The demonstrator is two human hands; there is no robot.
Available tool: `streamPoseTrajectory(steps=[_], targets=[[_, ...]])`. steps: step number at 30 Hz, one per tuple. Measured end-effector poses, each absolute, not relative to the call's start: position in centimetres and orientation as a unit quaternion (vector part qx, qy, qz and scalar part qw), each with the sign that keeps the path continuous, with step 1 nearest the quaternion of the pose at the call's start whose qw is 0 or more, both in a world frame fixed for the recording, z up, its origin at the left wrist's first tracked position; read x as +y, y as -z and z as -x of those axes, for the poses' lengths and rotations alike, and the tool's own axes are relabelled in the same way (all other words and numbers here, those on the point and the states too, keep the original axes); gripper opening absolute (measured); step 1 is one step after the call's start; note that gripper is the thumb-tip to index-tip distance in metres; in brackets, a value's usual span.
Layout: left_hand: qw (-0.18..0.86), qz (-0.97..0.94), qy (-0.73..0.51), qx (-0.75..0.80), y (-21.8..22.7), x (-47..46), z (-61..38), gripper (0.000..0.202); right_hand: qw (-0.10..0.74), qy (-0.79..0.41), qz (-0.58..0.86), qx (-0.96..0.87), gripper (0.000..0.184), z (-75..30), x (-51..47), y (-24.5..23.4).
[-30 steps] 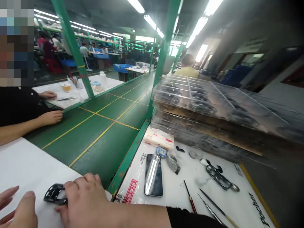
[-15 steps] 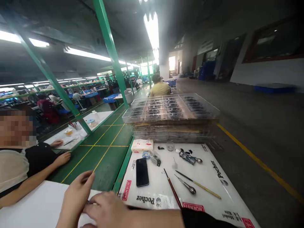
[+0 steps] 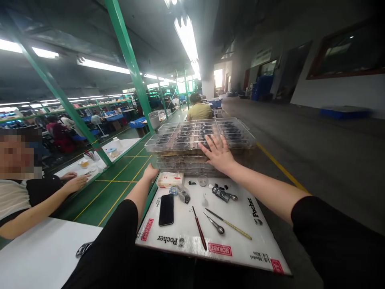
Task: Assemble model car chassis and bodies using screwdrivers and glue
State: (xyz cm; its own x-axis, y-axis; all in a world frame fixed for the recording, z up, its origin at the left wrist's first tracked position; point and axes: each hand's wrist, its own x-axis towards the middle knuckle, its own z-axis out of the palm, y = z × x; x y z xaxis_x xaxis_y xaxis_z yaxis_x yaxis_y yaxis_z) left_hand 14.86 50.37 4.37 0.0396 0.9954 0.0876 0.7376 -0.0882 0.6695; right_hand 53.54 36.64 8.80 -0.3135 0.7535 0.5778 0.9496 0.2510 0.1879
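A: Head view: how is the right hand [image 3: 219, 154]?

B: Open, its fingers spread before the front of the top tray [image 3: 189, 149]. I can't tell whether they touch it.

A: And the left hand [image 3: 151, 172]?

B: Just left of the tissue pack [image 3: 170, 180], by the near left corner of the stack [image 3: 180, 163]. Its fingers are partly hidden, so I can't tell if they grip anything.

A: Where exactly is the stack?

B: At the far end of the board [image 3: 237, 208]. The top tray is clear and divided, with dark parts in its compartments.

A: What lies on the board?

B: A phone [image 3: 166, 210] on the left, and a red stick [image 3: 199, 229], a silver tool [image 3: 221, 230] and a yellow-handled tool [image 3: 239, 230] slanting across the middle. Nearer the stack, a cup [image 3: 203, 181] and a black frame [image 3: 222, 193].

A: Anything further left?

B: A white table [image 3: 45, 253] with a small dark part [image 3: 82, 249], partly behind the left sleeve [image 3: 111, 237]. Beyond it, a co-worker's hand [image 3: 78, 182] near the green bench [image 3: 120, 188].
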Motion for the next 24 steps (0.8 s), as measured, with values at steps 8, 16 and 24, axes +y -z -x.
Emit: streamPoseTrajectory(steps=[8, 16, 24], targets=[[0.257, -0.671, -0.301, 0.627, -0.9, 53.4, -16.9, 0.045, 0.175, 0.339, 0.53, -0.757, 0.118, -55.7, 37.3, -6.8], [0.272, -0.719, -0.288, 0.57, -0.5, 54.6, -16.5, 0.042, 0.209, 0.371, 0.531, -0.732, 0.114, -58.7, 38.1, -6.9], [0.257, -0.745, -0.273, 0.551, -1.0, 56.1, -15.8, 0.041, 0.199, 0.407, 0.533, -0.714, 0.105, -58.6, 38.4, -6.9]])
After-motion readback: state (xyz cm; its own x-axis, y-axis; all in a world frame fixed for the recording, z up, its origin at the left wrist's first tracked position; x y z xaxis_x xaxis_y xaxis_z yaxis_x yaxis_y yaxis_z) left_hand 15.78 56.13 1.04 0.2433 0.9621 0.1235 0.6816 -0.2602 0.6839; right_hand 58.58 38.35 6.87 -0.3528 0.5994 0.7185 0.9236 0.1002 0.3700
